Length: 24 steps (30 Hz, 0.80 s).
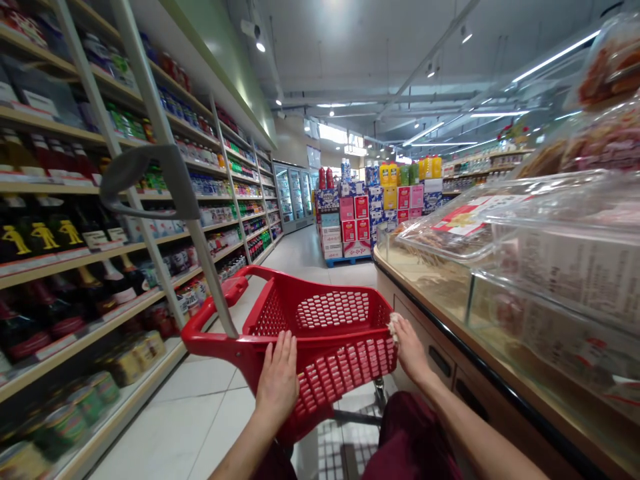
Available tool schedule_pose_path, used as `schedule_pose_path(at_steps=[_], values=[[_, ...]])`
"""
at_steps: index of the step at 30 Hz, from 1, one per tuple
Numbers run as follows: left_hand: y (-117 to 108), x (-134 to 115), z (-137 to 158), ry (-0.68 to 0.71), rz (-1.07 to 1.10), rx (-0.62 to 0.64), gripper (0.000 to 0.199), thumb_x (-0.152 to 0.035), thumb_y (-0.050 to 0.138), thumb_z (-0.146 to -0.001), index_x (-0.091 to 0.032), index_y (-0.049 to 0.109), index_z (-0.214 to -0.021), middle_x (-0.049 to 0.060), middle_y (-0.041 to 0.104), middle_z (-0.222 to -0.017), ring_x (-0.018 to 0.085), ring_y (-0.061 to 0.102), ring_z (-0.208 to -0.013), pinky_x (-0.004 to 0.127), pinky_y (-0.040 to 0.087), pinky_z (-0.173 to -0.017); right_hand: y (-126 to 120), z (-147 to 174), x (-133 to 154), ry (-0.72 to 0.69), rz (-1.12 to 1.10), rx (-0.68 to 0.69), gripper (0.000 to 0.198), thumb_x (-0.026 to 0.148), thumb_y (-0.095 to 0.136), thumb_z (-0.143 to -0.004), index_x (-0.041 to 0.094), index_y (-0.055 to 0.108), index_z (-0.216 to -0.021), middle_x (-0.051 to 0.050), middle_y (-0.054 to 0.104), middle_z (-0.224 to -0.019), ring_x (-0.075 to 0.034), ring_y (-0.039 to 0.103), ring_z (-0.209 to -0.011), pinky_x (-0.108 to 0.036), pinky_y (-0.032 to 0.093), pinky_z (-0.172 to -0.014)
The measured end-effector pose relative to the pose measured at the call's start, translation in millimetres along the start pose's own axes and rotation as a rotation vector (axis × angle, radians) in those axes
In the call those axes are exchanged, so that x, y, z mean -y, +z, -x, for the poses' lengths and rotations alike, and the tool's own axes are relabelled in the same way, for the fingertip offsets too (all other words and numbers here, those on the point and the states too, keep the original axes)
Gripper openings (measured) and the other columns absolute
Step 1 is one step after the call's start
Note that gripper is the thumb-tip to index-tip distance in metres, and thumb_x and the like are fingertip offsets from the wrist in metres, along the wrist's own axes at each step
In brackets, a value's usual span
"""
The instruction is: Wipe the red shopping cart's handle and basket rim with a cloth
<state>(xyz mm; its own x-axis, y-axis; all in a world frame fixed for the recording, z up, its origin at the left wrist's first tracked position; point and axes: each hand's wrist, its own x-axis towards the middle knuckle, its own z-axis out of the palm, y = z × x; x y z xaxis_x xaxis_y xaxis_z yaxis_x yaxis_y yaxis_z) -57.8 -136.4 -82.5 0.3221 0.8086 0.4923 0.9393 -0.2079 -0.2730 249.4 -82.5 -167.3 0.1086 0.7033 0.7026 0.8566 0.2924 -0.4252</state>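
Observation:
A red plastic shopping basket on wheels (pixel 320 337) stands right in front of me, its sides pierced with many slots. My left hand (pixel 279 377) lies flat against the near side, fingers stretched together with their tips at the rim. At the right-hand corner of the basket, my right hand (pixel 409 347) presses a crumpled whitish cloth (pixel 393 327) to the rim. No goods show inside the basket. A metal pole with a grey loop handle (pixel 183 183) rises from its left end.
Tall shelves of bottles and cans (pixel 65 230) line the left. On the right, a display counter (pixel 425 313) holds clear plastic food packs (pixel 465 213) close to my right arm. Stacked drink cartons (pixel 355 220) stand on a blue pallet (pixel 349 261) ahead, with glass-door fridges (pixel 294 193) behind.

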Motion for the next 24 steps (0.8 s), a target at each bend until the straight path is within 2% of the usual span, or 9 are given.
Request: schedule_pose_path(at_steps=[2, 6, 7, 10, 12, 17, 19, 22, 24], values=[[2, -1, 0, -0.005, -0.001, -0.029, 0.061, -0.025, 0.044, -0.067, -0.007, 0.038, -0.125, 0.012, 0.034, -0.135, 0.024, 0.023, -0.128, 0.038, 0.018, -0.104, 0, 1, 5, -0.017, -0.005, 0.003, 0.048, 0.006, 0.034, -0.076, 0.016, 0.047, -0.122, -0.009, 0.039, -0.133, -0.02, 0.028, -0.125, -0.044, 0.03, -0.101], [3, 0, 1, 0.014, 0.002, -0.048, 0.061, -0.024, 0.041, -0.067, -0.007, 0.038, -0.125, 0.012, 0.034, -0.135, 0.023, 0.021, -0.128, 0.039, 0.017, -0.104, 7, 5, 27, -0.274, -0.104, 0.096, 0.048, 0.008, 0.033, -0.08, 0.022, 0.043, -0.125, -0.003, 0.035, -0.135, -0.016, 0.025, -0.127, -0.04, 0.03, -0.102], [2, 1, 2, 0.023, 0.002, -0.049, 0.06, -0.023, 0.041, -0.067, -0.008, 0.037, -0.126, 0.011, 0.034, -0.136, 0.023, 0.021, -0.128, 0.04, 0.016, -0.104, 6, 5, 25, -0.272, -0.106, 0.089, 0.047, 0.009, 0.033, -0.081, 0.023, 0.043, -0.125, -0.003, 0.037, -0.134, -0.016, 0.025, -0.127, -0.041, 0.03, -0.102], [2, 0, 3, 0.03, 0.001, -0.058, 0.061, -0.022, 0.041, -0.067, -0.008, 0.036, -0.126, 0.011, 0.033, -0.136, 0.023, 0.021, -0.128, 0.04, 0.016, -0.105, 0, 5, 7, -0.096, -0.055, -0.02, 0.046, 0.01, 0.035, -0.08, 0.022, 0.045, -0.123, -0.004, 0.039, -0.133, -0.019, 0.025, -0.127, -0.044, 0.03, -0.101], [2, -2, 3, 0.009, 0.007, -0.066, 0.061, -0.023, 0.042, -0.067, -0.008, 0.037, -0.126, 0.011, 0.033, -0.136, 0.023, 0.021, -0.128, 0.04, 0.017, -0.104, -2, 8, 2, -0.037, -0.045, -0.064, 0.047, 0.01, 0.035, -0.079, 0.02, 0.045, -0.124, -0.005, 0.036, -0.134, -0.02, 0.025, -0.127, -0.044, 0.028, -0.102], [3, -3, 3, -0.02, 0.031, -0.049, 0.062, -0.024, 0.046, -0.066, -0.01, 0.038, -0.126, 0.012, 0.032, -0.136, 0.024, 0.022, -0.128, 0.04, 0.017, -0.104, 4, 15, 29, -0.271, -0.161, 0.038, 0.045, 0.01, 0.034, -0.083, 0.024, 0.042, -0.125, -0.002, 0.037, -0.134, -0.015, 0.025, -0.127, -0.038, 0.028, -0.103], [3, -2, 3, -0.008, 0.029, -0.046, 0.061, -0.024, 0.045, -0.067, -0.011, 0.038, -0.126, 0.012, 0.032, -0.137, 0.024, 0.021, -0.128, 0.04, 0.016, -0.104, 0, 14, 27, -0.283, -0.165, 0.041, 0.045, 0.011, 0.036, -0.082, 0.025, 0.044, -0.124, -0.001, 0.041, -0.132, -0.015, 0.027, -0.126, -0.038, 0.028, -0.104], [2, -2, 3, -0.002, 0.023, -0.05, 0.06, -0.024, 0.045, -0.067, -0.011, 0.038, -0.126, 0.012, 0.032, -0.136, 0.024, 0.021, -0.128, 0.041, 0.016, -0.104, -9, 19, 2, -0.13, -0.078, -0.027, 0.05, 0.006, 0.034, -0.078, 0.023, 0.045, -0.123, -0.002, 0.038, -0.133, -0.016, 0.025, -0.127, -0.039, 0.027, -0.104], [1, -3, 3, -0.013, 0.029, -0.049, 0.06, -0.024, 0.045, -0.067, -0.01, 0.039, -0.125, 0.013, 0.033, -0.136, 0.025, 0.021, -0.128, 0.04, 0.017, -0.104, -12, 35, -14, -0.047, -0.014, 0.016, 0.054, 0.002, 0.032, -0.074, 0.019, 0.045, -0.123, -0.005, 0.036, -0.134, -0.017, 0.024, -0.127, -0.04, 0.028, -0.103]])
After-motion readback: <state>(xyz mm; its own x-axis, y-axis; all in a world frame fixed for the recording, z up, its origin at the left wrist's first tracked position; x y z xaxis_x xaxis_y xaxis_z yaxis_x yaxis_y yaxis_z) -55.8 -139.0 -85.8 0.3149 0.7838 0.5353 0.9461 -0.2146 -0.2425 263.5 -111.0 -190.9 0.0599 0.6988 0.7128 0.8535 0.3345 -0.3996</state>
